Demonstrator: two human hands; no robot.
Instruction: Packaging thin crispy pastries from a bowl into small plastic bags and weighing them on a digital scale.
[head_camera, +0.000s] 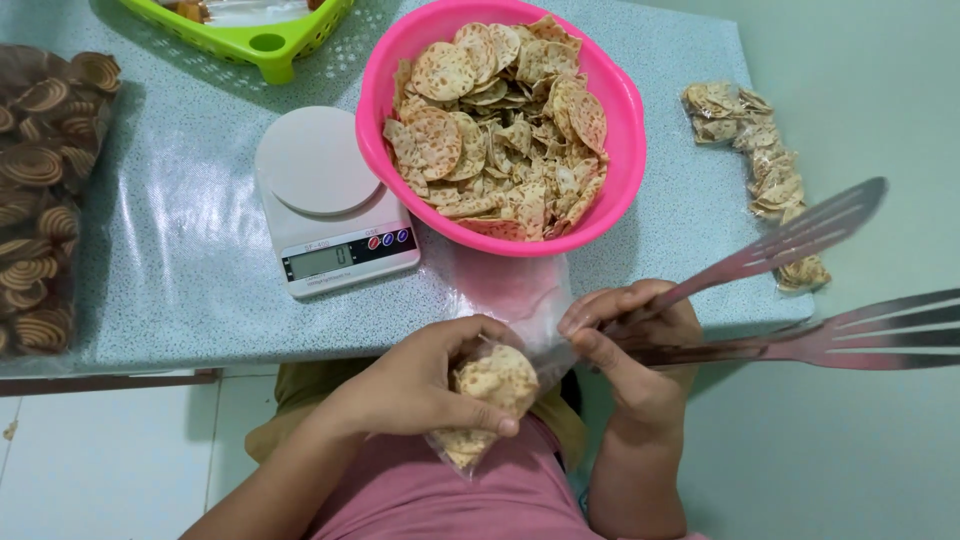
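A speckled pale-blue bench (180, 260) fills most of the upper frame, its near edge running across the middle. On it, at upper centre, stands a round bright-pink plastic basin (620, 120) heaped with thin, brown-spotted round crackers (495, 130). At the far left edge lies a large clear bag of dark brown spiral-patterned snacks (40, 190). Just left of the basin, nearly touching it, sits a white digital kitchen scale (325, 195) with a bare round platform. A lime-green plastic basket (270, 40) pokes in at the top, well above the scale. Along the bench's right edge lies a row of small sealed clear packets of the same crackers (760, 160).

Below the bench edge, at lower centre, the person's left hand (420, 385) is clenched around a small clear plastic bag part-filled with crackers (490, 400) — thumb across its front, fingers behind — held close against a pink shirt. The bag's open top reaches up to the bench edge below the basin.

Just to its right, the right hand (635, 350) touches the bag's rim with its fingertips while its grip is closed on a pair of long slotted metal tongs (800, 290), whose two flat blades fan out towards the right edge of the frame.
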